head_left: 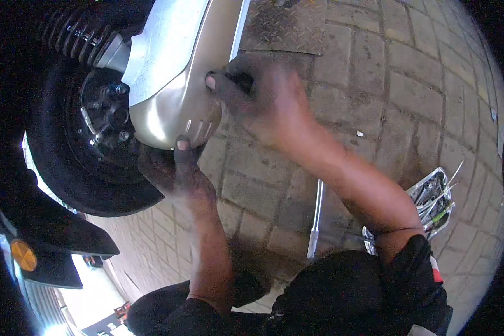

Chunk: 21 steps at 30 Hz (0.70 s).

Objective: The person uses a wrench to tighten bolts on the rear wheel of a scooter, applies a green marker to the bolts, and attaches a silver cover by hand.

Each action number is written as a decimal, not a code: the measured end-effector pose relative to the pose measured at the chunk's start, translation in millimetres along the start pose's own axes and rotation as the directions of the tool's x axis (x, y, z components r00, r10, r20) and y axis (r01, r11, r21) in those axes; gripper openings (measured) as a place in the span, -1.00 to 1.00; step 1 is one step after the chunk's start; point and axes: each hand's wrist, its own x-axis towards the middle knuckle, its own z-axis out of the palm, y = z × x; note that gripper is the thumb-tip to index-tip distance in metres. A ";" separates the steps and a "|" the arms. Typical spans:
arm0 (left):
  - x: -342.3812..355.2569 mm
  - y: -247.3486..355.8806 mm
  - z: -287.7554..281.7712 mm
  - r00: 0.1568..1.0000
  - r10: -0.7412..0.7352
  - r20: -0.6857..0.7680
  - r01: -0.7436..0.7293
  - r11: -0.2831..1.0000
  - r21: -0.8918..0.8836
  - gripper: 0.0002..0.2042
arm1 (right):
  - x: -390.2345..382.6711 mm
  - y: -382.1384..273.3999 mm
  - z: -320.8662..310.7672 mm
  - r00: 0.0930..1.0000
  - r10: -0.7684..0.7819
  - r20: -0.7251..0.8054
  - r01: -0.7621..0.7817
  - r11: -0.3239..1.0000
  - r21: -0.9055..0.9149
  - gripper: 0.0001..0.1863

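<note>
A champagne-gold body panel (168, 115) of a scooter-like vehicle runs down from the top of the view, its rounded lower end toward me. A pale silvery panel (165, 47) covers part of its left side. My left hand (179, 171) grips the rounded end from below, thumb on the outer face near several small slots, fingers partly hidden underneath. My right hand (257, 103) is closed on the panel's right side. Its thumb presses the gold face, and its other fingers are dark and partly hidden beyond the edge.
Left of the panel are a black-tyred wheel (50, 168) and a coil-spring shock absorber (75, 36). A black mudguard (56, 241) with an orange round reflector (23, 255) stands at lower left. A long metal bar (316, 215) and a tray (443, 224) of tools lie on the paving.
</note>
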 end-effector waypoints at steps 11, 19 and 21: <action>-2.0 -7.9 -0.3 0.999 -0.029 0.042 0.021 0.982 0.189 -0.30 | 8.5 25.4 7.8 0.980 0.186 -0.064 -0.156 0.933 0.325 -0.82; 2.9 -31.5 -16.3 0.993 0.099 0.071 -0.110 0.981 0.161 -0.38 | 3.2 13.8 11.7 0.924 0.379 -0.057 -0.364 0.913 0.183 -0.79; 3.5 -31.1 -16.1 0.990 0.123 0.065 -0.134 0.972 0.193 -0.36 | 2.1 7.9 8.8 0.918 0.393 -0.052 -0.367 0.893 0.259 -0.79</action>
